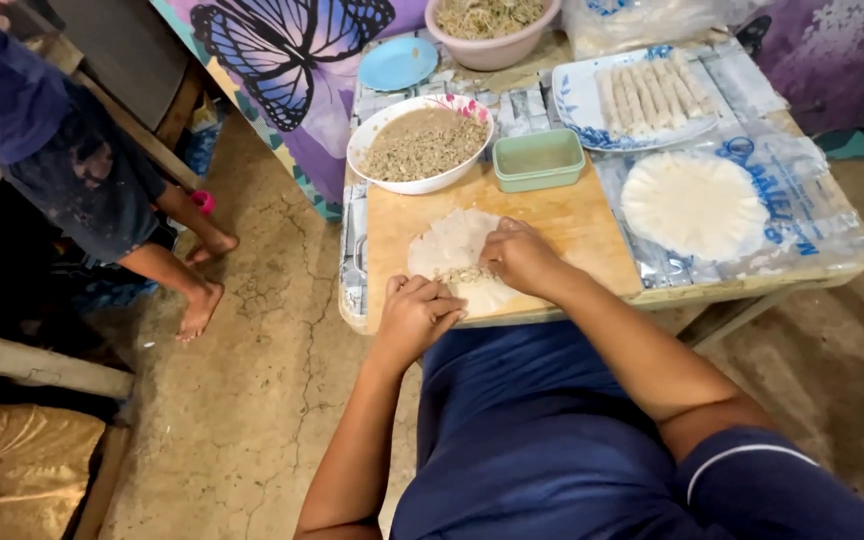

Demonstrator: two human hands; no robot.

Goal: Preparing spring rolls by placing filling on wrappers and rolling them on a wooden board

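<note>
- Here, a thin round wrapper (454, 250) lies flat on the wooden board (572, 215) at the near edge of the table (832, 262), with a short line of minced filling (462, 273) across its lower part.
- The right hand (520, 258) rests on the wrapper's right side, fingers curled down beside the filling; it pins the sheet more than it grips it.
- The left hand (415, 312) sits at the near edge of the board with fingers bent, touching the wrapper's near rim; whether a fold is pinched between the fingertips I cannot tell from this angle.
- Judging from this, the rolling goes well if the near rim is lifted evenly over the filling, the filling kept in a tight, narrow line, and both hands press with light, equal force so the thin sheet does not tear.
- Just beyond the board stand a white bowl of filling (422, 145) and a small green tub (538, 158).
- To the right, a stack of round wrappers (694, 204) lies on clear plastic, and a blue-patterned plate of finished rolls (647, 100) sits behind it.
- Farther back are a pink bowl (492, 30) and a blue saucer (397, 63).
- Another person's bare legs (187, 262) stand on the cracked floor, well apart to the left.
</note>
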